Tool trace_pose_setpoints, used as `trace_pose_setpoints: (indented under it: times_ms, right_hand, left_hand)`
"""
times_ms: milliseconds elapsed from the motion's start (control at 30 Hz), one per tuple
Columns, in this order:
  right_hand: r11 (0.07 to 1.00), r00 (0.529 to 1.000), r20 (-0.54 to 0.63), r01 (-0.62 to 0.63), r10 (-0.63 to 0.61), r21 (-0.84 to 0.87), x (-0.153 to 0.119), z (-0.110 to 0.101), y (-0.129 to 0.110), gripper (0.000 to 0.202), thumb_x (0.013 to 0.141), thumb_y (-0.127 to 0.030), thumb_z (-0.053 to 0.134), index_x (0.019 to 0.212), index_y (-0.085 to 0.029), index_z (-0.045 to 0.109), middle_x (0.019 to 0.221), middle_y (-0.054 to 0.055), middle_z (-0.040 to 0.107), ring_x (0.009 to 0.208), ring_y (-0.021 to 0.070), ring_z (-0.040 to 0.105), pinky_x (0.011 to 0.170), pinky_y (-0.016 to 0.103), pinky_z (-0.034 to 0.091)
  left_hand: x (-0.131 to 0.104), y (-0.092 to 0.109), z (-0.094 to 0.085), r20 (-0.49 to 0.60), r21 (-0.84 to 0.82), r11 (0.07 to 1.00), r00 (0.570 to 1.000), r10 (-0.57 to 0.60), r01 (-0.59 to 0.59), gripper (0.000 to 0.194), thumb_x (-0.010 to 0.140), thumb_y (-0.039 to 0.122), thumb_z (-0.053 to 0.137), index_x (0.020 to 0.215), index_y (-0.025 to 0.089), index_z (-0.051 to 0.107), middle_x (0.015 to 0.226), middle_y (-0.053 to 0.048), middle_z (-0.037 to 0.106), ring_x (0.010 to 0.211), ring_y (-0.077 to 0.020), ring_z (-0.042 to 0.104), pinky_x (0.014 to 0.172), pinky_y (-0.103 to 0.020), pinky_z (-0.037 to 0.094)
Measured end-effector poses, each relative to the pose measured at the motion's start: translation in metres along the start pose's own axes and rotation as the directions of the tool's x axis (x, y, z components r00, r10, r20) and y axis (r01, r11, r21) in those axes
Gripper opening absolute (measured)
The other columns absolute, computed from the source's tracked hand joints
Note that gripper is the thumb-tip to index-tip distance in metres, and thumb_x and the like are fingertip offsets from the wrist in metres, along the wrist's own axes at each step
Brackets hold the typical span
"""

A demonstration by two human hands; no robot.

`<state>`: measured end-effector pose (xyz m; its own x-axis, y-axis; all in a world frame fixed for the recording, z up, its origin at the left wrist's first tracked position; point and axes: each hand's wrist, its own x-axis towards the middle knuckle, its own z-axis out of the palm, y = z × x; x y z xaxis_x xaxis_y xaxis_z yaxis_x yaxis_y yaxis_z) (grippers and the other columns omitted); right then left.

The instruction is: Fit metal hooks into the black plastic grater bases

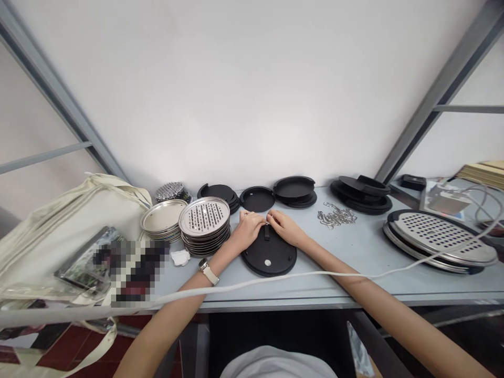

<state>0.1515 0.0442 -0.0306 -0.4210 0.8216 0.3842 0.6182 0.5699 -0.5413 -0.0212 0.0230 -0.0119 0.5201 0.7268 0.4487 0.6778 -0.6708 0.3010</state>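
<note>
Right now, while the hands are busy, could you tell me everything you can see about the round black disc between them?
The disc is dark and matte, perhaps plastic, and lies roughly flat on the grey table. Its upper face has a short black tab, a pale round spot towards the near edge, and small knobs near the sides. The left hand and right hand meet at its far edge; their exact grip is hidden.

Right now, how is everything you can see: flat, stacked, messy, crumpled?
Black disc: lying flat
Left hand: fingers bent at the disc's far edge
Right hand: fingers bent there too
Slotted metal plate: atop a stack
Pale round plates: stacked
Small metal pieces: loose heap
White wad: crumpled
Large perforated plate: atop a stack
Watch: worn
</note>
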Motion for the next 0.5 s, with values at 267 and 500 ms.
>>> trace_pose_setpoints:
  times_ms: [267,500]
  right_hand:
    - [0.994,0.997,0.008,0.082,-0.083,0.066,0.0020,0.0001,0.0002,0.027,0.093,-0.030,0.029,0.076,-0.020,0.048,0.074,0.002,0.052,0.072,0.0162,0.048,0.069,0.029,0.038]
    - [0.994,0.997,0.009,0.069,-0.070,0.079,0.0016,0.0012,0.0012,0.027,0.093,-0.030,0.032,0.075,-0.019,0.050,0.074,0.003,0.054,0.073,0.0164,0.049,0.070,0.030,0.039]
  left_hand:
    - [-0.0005,0.0013,0.0000,-0.002,0.049,0.999,1.000,0.021,-0.021,0.020,0.092,0.018,0.039,0.088,0.017,0.059,0.088,-0.002,0.065,0.086,-0.0149,0.055,0.088,-0.033,0.028]
    - [-0.0005,0.0042,-0.0027,0.012,0.083,0.996,1.000,0.018,-0.019,0.020,0.092,0.020,0.038,0.087,0.017,0.057,0.089,-0.002,0.064,0.085,-0.0148,0.055,0.087,-0.034,0.028]
